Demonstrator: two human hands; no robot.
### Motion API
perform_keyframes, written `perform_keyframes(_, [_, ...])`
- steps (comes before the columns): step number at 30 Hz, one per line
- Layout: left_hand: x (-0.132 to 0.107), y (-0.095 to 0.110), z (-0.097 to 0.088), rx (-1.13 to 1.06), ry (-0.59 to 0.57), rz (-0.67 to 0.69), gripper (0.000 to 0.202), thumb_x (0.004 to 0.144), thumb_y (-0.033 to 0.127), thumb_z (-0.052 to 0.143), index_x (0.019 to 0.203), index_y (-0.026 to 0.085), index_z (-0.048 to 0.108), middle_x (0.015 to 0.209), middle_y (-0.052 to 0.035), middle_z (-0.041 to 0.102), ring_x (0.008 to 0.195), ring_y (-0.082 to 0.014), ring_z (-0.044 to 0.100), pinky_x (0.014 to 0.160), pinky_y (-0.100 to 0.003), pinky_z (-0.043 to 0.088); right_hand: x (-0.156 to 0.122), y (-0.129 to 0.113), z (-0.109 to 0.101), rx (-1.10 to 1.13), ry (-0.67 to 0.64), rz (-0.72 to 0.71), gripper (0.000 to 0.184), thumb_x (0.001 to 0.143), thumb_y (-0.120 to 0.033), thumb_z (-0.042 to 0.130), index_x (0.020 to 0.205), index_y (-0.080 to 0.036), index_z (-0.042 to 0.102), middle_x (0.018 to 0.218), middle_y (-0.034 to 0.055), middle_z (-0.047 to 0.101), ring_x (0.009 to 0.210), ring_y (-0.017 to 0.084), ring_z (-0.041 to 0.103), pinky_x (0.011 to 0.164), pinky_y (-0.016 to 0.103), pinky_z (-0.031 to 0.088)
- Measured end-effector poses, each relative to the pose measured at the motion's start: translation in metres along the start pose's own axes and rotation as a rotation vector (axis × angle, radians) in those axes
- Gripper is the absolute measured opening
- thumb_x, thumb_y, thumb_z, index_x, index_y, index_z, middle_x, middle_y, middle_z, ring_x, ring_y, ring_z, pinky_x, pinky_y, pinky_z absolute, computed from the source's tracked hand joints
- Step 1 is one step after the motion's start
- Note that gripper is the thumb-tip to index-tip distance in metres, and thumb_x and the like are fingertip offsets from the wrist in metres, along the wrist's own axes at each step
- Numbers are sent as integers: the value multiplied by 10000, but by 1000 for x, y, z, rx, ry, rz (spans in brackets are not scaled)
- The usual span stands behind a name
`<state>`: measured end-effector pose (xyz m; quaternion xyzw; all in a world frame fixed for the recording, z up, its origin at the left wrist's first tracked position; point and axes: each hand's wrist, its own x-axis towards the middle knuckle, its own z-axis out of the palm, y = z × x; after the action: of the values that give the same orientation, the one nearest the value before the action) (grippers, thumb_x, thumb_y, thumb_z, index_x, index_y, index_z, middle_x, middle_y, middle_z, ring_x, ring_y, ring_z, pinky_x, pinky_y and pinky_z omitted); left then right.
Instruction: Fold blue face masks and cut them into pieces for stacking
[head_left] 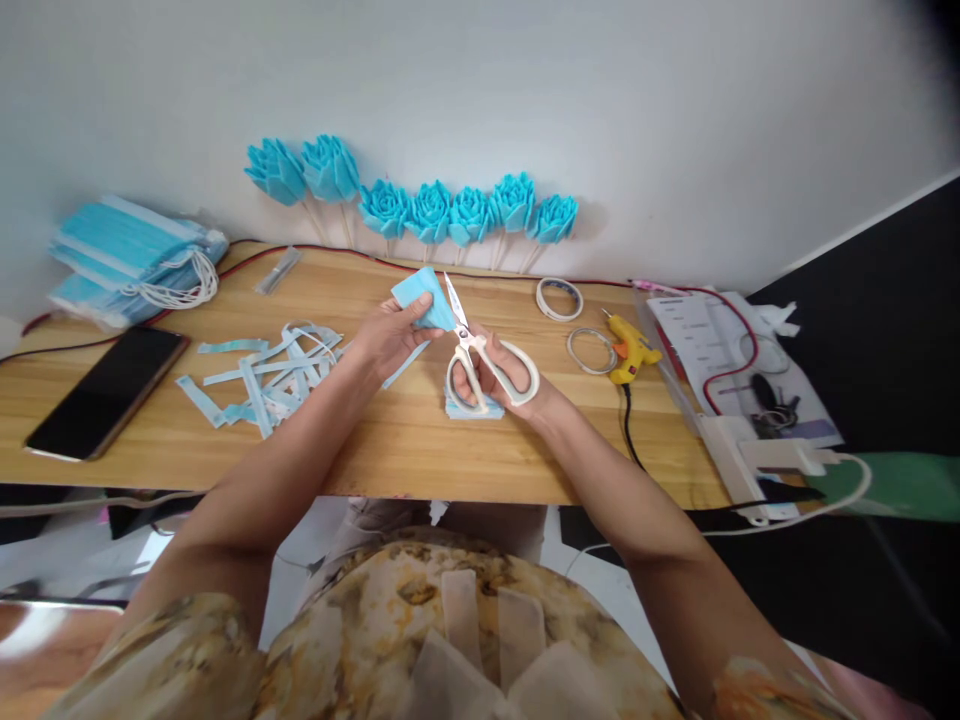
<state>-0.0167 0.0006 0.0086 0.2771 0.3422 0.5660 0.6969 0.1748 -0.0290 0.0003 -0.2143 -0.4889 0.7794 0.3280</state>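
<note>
My left hand (391,330) pinches a small blue rectangle of mask fabric (424,297) between thumb and fingers. White-handled scissors (480,365) are in my right hand (501,372), their blades apart and pointing up, beside the fabric's right edge. Beneath the scissor handles lies a small stack of blue fabric pieces (474,410), partly hidden. A narrow blue strip (406,366) rests on the table just below my left hand. Further left is a loose heap of cut strips (270,375), some with white edging.
Several blue fabric flowers (431,212) on sticks lean along the wall. Folded blue masks (127,250) and a phone (109,392) are at left. To the right are a tape roll (559,299), a yellow glue gun (630,348), papers (720,340) and a power strip (739,465).
</note>
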Motion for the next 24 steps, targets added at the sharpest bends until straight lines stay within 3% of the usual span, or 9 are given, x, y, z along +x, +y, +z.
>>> perform_keyframes(12, [-6,-3,9,14,-14,-35,51,888,149,737,855,114,720,734,-17,756,628,-101,705,578,-170,594,-1,-5,7,24,93,-35,785,824,-743,636,1373,-200,499,699,-36,611,520,107,521,464,255,440])
perform_keyframes(18, [-5,-5,7,-23,-34,-21,81,833,151,799,832,129,722,678,11,727,589,-92,687,556,-159,592,-1,-4,9,37,124,-53,856,791,-745,675,1415,-205,450,638,-63,599,432,93,469,390,236,368])
perform_keyframes(24, [-3,-7,5,-16,-34,-6,152,793,186,847,843,137,712,672,11,725,576,-90,682,557,-158,584,0,1,9,48,127,-74,793,794,-748,671,1355,-210,511,599,-78,570,399,78,447,340,208,301])
